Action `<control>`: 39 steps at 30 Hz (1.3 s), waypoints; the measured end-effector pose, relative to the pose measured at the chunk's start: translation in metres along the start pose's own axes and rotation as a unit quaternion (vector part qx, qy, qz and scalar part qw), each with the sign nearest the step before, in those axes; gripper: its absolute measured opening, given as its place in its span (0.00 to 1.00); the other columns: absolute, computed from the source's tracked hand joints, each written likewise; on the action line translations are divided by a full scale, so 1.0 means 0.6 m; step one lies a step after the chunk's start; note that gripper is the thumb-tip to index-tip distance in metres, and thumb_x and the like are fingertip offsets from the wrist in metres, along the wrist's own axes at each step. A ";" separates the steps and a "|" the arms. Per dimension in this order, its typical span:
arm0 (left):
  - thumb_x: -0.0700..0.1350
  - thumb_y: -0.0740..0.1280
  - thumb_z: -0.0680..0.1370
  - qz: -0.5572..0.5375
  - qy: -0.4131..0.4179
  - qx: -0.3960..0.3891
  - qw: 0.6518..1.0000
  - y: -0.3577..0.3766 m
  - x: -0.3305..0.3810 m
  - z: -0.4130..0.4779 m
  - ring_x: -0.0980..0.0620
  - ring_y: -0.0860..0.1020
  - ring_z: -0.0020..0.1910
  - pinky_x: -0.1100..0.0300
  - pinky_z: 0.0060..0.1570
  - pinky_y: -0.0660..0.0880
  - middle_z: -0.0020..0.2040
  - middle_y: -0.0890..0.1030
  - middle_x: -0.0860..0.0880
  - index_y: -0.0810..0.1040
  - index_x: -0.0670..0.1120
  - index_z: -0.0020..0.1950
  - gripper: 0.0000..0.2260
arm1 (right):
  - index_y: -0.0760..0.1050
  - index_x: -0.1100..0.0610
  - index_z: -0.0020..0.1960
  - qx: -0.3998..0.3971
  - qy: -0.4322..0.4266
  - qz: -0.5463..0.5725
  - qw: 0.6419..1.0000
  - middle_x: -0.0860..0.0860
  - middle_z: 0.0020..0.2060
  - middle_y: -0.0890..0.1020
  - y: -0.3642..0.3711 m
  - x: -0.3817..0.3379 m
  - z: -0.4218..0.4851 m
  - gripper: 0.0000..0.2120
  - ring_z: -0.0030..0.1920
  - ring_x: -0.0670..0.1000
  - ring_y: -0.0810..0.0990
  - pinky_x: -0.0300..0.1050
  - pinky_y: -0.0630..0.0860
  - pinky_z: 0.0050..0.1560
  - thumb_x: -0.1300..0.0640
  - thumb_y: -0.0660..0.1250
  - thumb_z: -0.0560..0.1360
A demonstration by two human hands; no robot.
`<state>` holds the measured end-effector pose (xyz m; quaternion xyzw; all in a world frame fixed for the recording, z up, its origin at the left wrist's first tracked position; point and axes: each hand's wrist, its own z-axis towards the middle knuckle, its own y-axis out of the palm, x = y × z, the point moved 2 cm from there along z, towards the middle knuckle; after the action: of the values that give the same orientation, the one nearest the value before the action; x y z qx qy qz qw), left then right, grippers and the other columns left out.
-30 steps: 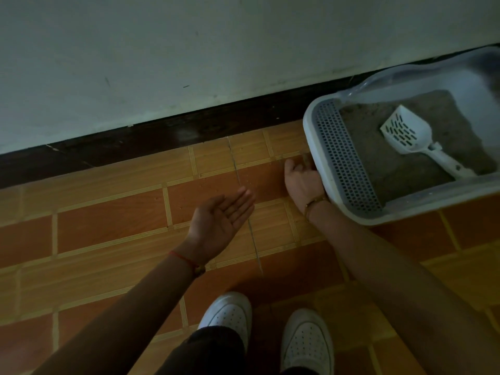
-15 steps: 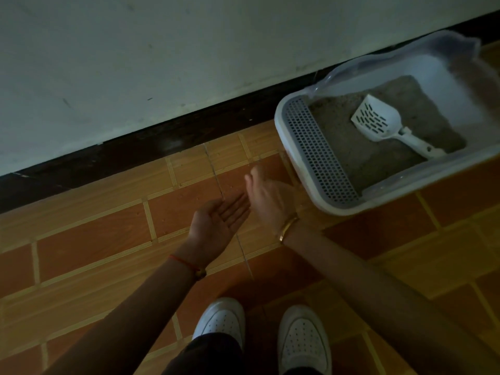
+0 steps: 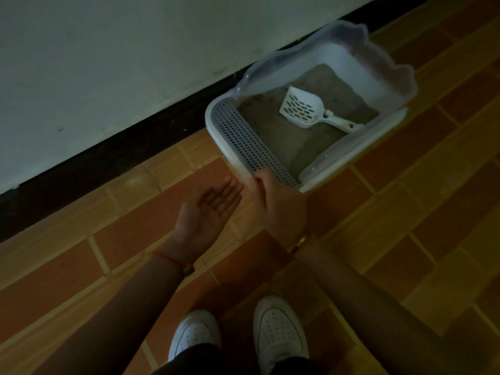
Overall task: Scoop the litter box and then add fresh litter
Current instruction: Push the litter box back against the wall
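View from above the person's head, looking down at a tiled floor point(image 3: 405, 212) beside a pale wall point(image 3: 108, 63) with a dark skirting point(image 3: 108, 158).

The litter box point(image 3: 341, 56) sits on the floor at upper right, its far side close to the skirting, with a clear hood point(image 3: 389, 63) around its rim and a perforated step point(image 3: 251, 144) at the near end. Grey litter point(image 3: 270, 131) covers the base. The white slotted scoop point(image 3: 303, 109) lies on the litter, handle pointing to the right-hand wall of the box, with no hand on it.

The left hand point(image 3: 208, 212) hovers palm up over the floor, its fingers point(image 3: 230, 193) straight and loosely spread; nothing shows in the palm in this dim light. The right hand point(image 3: 278, 204) reaches to the near corner of the step, fingers straight and close together, holding nothing that can be seen. Whether it touches the box cannot be told.

Two white shoes point(image 3: 194, 336) stand at the bottom edge.

Progress, as judged: scooping appears not yet begun, since the scoop rests unheld in the box. No bag of fresh litter and no waste bin are in view, so both stages seem to remain.
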<state>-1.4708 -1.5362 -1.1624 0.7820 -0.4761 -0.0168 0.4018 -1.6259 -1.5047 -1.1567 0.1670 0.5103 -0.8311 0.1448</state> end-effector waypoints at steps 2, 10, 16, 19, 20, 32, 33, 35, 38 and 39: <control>0.43 0.54 0.83 0.004 -0.039 -0.016 0.999 0.011 -0.021 0.006 0.43 0.80 0.62 0.50 0.63 0.76 0.62 0.80 0.39 0.75 0.35 0.65 0.17 | 0.75 0.56 0.45 0.016 0.071 -0.003 0.997 0.44 0.25 0.70 -0.025 0.030 -0.017 0.13 0.22 0.43 0.65 0.36 0.62 0.22 0.52 0.56 0.80; 0.42 0.53 0.82 0.051 -0.139 -0.021 0.989 0.041 -0.108 -0.001 0.44 0.84 0.54 0.51 0.58 0.78 0.58 0.83 0.38 0.78 0.36 0.57 0.17 | 0.69 0.55 0.49 -0.169 0.226 -0.159 0.946 0.43 0.26 0.63 -0.018 0.172 -0.117 0.14 0.22 0.42 0.60 0.38 0.55 0.23 0.46 0.51 0.82; 0.43 0.53 0.82 0.069 -0.159 -0.006 0.985 0.032 -0.126 0.007 0.44 0.83 0.54 0.52 0.58 0.77 0.58 0.82 0.38 0.77 0.35 0.59 0.17 | 0.70 0.57 0.58 -0.275 0.170 -0.207 0.923 0.51 0.38 0.79 0.016 0.192 -0.076 0.20 0.30 0.49 0.70 0.42 0.60 0.26 0.42 0.51 0.81; 0.43 0.54 0.82 0.077 -0.157 0.001 0.985 0.026 -0.126 0.010 0.44 0.81 0.59 0.52 0.61 0.76 0.59 0.82 0.38 0.77 0.35 0.60 0.17 | 0.72 0.60 0.60 -0.313 0.113 -0.266 0.905 0.54 0.40 0.81 0.041 0.195 -0.066 0.16 0.36 0.53 0.78 0.43 0.64 0.28 0.50 0.53 0.82; 0.43 0.54 0.82 0.078 -0.156 0.003 0.985 0.024 -0.127 0.011 0.44 0.81 0.59 0.51 0.62 0.75 0.59 0.82 0.38 0.77 0.35 0.60 0.17 | 0.71 0.60 0.62 -0.332 0.088 -0.284 0.895 0.53 0.42 0.81 0.047 0.196 -0.063 0.14 0.38 0.53 0.79 0.44 0.67 0.30 0.55 0.53 0.82; 0.43 0.53 0.82 0.076 -0.166 0.004 0.983 0.026 -0.136 0.016 0.44 0.83 0.55 0.52 0.58 0.78 0.59 0.82 0.38 0.77 0.35 0.60 0.17 | 0.79 0.58 0.53 -0.319 0.070 -0.275 0.904 0.49 0.26 0.79 0.047 0.202 -0.081 0.08 0.24 0.48 0.76 0.39 0.59 0.22 0.58 0.67 0.74; 0.43 0.53 0.82 0.078 -0.166 0.004 0.983 0.026 -0.138 0.016 0.44 0.83 0.54 0.52 0.60 0.78 0.59 0.82 0.38 0.77 0.35 0.60 0.17 | 0.80 0.55 0.50 -0.320 0.081 -0.266 0.906 0.48 0.24 0.77 0.044 0.198 -0.083 0.07 0.21 0.46 0.74 0.38 0.57 0.21 0.56 0.69 0.73; 0.43 0.53 0.82 0.078 -0.165 0.006 0.983 0.026 -0.141 0.017 0.44 0.83 0.55 0.51 0.62 0.75 0.58 0.82 0.38 0.77 0.35 0.60 0.17 | 0.80 0.55 0.47 -0.285 0.090 -0.261 0.918 0.48 0.24 0.77 0.039 0.192 -0.093 0.06 0.21 0.47 0.73 0.38 0.58 0.21 0.53 0.68 0.74; 0.42 0.54 0.82 0.071 -0.159 0.015 0.985 0.023 -0.142 0.020 0.43 0.83 0.56 0.51 0.62 0.74 0.58 0.82 0.38 0.76 0.34 0.60 0.17 | 0.76 0.58 0.45 -0.223 0.077 -0.141 0.961 0.53 0.28 0.79 0.036 0.166 -0.105 0.11 0.24 0.53 0.75 0.42 0.65 0.23 0.53 0.59 0.79; 0.42 0.54 0.82 0.073 -0.154 0.019 0.985 0.020 -0.142 0.021 0.43 0.82 0.57 0.51 0.61 0.75 0.58 0.83 0.38 0.76 0.35 0.60 0.17 | 0.75 0.57 0.42 -0.198 0.064 -0.116 0.971 0.53 0.26 0.78 0.032 0.149 -0.105 0.12 0.22 0.52 0.74 0.41 0.63 0.22 0.53 0.58 0.78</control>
<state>-1.5313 -1.4819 -1.1934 0.7409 -0.5884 -0.0984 0.3085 -1.6907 -1.4630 -1.2371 0.1274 0.6885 -0.7126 0.0443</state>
